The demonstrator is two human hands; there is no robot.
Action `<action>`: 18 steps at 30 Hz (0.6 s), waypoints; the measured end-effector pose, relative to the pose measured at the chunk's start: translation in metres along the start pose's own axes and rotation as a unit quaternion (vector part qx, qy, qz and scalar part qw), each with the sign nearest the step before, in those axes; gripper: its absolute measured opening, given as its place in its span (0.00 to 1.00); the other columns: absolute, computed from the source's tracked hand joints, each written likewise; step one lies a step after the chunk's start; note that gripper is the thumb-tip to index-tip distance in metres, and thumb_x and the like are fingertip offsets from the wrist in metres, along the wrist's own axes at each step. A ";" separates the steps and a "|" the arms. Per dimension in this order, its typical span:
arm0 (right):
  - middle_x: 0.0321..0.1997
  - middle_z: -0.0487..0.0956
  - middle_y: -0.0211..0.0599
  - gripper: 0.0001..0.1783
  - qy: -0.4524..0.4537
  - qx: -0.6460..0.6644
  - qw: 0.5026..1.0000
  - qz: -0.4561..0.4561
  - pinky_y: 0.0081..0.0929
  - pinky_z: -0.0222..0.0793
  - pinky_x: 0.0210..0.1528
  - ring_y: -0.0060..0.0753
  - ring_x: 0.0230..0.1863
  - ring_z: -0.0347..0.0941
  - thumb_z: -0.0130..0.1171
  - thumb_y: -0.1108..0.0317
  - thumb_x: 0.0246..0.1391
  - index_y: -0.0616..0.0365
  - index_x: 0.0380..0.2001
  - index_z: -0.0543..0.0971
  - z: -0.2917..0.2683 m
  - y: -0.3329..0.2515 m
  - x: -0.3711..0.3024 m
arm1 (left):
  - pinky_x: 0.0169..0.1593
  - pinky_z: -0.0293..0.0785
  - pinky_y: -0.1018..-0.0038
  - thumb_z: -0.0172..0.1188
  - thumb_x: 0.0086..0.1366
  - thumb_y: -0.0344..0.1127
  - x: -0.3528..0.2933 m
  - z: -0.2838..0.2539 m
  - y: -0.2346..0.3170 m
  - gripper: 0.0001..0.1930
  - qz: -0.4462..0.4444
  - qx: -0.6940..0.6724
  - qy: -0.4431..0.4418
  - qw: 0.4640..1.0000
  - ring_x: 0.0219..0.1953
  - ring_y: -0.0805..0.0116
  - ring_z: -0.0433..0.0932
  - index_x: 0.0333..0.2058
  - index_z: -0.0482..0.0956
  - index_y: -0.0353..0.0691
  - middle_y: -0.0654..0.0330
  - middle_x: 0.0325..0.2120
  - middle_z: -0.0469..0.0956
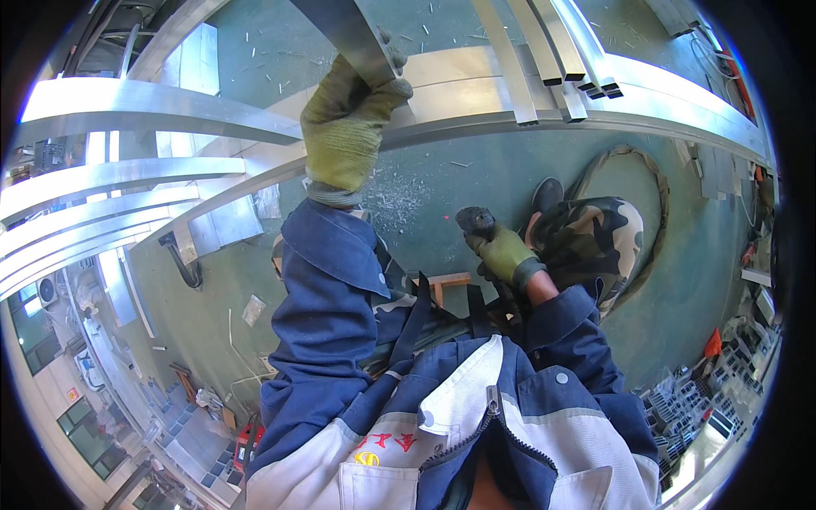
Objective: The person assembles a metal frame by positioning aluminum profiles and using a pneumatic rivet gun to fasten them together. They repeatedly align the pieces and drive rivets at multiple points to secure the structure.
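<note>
Left hand (344, 132) clamped round one metal bar (347, 34); right hand (507, 252) curled on one dark object (473, 220), kind unclear. At least five tubes (507, 64) lie across the beam (455, 72). Metal bar is grey, flat-faced, tilted, over the beam left of the tubes; contact unclear. Room: beam top between bar and tubes, plus floor (493, 161) off its near edge.

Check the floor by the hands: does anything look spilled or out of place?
Yes: pale shavings lie strewn on the floor, in the picture between the left hand and the black tool in the right hand. They look odd as loose litter, perhaps cutting waste.
</note>
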State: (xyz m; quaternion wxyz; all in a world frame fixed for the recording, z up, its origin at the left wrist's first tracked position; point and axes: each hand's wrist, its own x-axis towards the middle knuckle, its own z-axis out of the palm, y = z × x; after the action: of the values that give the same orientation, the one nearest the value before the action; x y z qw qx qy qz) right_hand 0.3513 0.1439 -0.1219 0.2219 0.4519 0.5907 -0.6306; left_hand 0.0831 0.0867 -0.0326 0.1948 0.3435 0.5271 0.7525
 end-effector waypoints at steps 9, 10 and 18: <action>0.34 0.81 0.36 0.27 0.004 0.023 0.999 -0.024 0.28 0.75 0.25 0.30 0.24 0.81 0.59 0.50 0.67 0.60 0.58 0.77 0.000 0.006 0.000 | 0.56 0.83 0.70 0.68 0.62 0.17 -0.003 0.002 0.003 0.28 -0.003 0.000 0.005 1.000 0.50 0.68 0.84 0.61 0.79 0.41 0.59 0.50 0.85; 0.34 0.81 0.36 0.27 0.004 0.032 0.999 -0.032 0.28 0.75 0.25 0.29 0.24 0.80 0.59 0.50 0.68 0.60 0.58 0.77 -0.001 0.009 0.000 | 0.56 0.83 0.70 0.67 0.62 0.16 -0.003 0.003 0.003 0.28 -0.006 -0.007 0.006 1.000 0.50 0.68 0.84 0.61 0.79 0.41 0.60 0.50 0.85; 0.41 0.82 0.37 0.22 0.016 0.204 0.969 -0.141 0.27 0.75 0.27 0.27 0.24 0.78 0.58 0.58 0.70 0.59 0.60 0.76 -0.038 -0.029 -0.094 | 0.55 0.83 0.72 0.67 0.62 0.16 -0.001 0.006 0.005 0.28 -0.033 0.005 0.014 0.999 0.50 0.69 0.83 0.60 0.80 0.42 0.61 0.50 0.84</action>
State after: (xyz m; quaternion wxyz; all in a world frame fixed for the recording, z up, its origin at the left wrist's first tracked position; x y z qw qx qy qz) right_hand 0.3859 0.1614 -0.0243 0.0247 0.4095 0.5106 -0.7556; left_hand 0.0889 0.0884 -0.0268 0.2105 0.3165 0.5441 0.7480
